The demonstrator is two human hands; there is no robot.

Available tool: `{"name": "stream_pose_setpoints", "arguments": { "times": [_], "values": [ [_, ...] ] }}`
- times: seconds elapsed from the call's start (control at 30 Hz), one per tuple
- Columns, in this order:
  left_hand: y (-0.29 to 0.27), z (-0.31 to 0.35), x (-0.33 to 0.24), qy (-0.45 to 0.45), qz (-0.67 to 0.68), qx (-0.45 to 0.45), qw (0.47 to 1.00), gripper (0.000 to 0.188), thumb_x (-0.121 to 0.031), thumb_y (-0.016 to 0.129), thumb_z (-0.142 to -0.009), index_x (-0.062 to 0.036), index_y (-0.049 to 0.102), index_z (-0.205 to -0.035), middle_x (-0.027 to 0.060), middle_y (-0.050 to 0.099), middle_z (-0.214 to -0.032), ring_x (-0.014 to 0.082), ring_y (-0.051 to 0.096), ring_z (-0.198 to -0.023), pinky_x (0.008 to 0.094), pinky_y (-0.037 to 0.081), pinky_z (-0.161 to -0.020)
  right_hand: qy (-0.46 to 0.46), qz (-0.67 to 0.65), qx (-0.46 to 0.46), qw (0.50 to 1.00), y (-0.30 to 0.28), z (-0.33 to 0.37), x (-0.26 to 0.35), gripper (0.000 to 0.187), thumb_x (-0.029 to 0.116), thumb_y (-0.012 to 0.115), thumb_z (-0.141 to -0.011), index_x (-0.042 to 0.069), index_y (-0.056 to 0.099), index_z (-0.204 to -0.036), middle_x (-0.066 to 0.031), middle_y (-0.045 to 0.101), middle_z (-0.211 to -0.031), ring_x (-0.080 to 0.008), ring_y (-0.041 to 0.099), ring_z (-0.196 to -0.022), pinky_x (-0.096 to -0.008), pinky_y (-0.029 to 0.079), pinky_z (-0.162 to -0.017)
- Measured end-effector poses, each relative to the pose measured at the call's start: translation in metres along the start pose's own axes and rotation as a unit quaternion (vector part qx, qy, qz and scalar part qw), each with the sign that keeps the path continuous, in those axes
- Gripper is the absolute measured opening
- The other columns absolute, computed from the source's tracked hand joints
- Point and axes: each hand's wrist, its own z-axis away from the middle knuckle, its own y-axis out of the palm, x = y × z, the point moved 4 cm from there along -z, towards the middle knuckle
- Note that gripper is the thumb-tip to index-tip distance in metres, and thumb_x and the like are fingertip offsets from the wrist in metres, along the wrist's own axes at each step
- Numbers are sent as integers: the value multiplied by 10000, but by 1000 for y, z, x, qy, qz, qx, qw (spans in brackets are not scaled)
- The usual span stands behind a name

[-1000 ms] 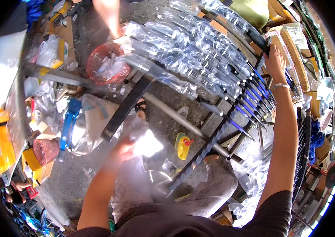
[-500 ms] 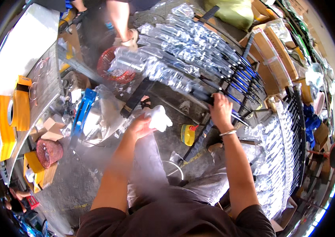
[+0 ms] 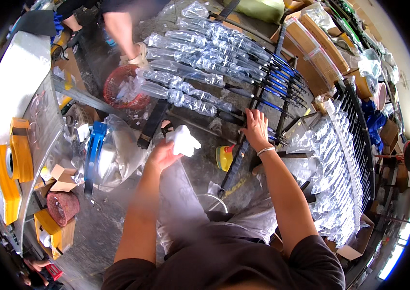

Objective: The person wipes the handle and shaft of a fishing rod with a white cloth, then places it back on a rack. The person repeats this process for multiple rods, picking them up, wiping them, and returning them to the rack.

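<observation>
Within left grip (image 3: 164, 153), white cloth (image 3: 184, 141)

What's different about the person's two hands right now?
The left hand is closed around a white crumpled piece, lifted off the work; the right hand holds nothing and lies spread on the black rack. The right wrist wears a thin bracelet; the left is bare. Both reach toward the plastic-wrapped rods.

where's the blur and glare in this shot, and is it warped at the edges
Head view: the left hand and forearm are motion-smeared, and the white cloth it holds is blown out; the right hand on the black rack is sharp; glare speckles the plastic-wrapped rods; straight edges bow toward the black circular rim.
</observation>
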Motion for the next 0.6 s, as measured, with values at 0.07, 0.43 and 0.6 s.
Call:
{"name": "stream_pose_setpoints", "arguments": {
  "times": [0.07,0.43,0.6],
  "values": [
    [1,-2,1,-6,-2,-1,1000,477,-180,751,-778,-128,575,-1218,42,628,-1194,257,562,-1160,521,414,-990,-15,-43,-40,998,-11,7,3,754,164,812,-638,87,469,-1306,-112,500,-1188,-306,478,-1117,-447,383,-936],
    [88,31,71,-180,-190,99,960,396,-29,694,-782,-4,589,-1163,49,656,-1018,170,627,-898,312,499,-803,125,-719,203,653,-13,158,54,997,449,806,-728,-16,280,-1436,-166,511,-1310,-250,483,-1236,-359,420,-1007],
    [160,6,72,-141,-516,181,825,277,-115,720,-820,-2,628,-1056,32,665,-987,112,612,-881,279,491,-794,219,-741,260,579,-25,186,42,473,244,753,-838,-18,575,-1189,-36,657,-1015,-107,590,-921,-275,470,-843]
  ]
}}
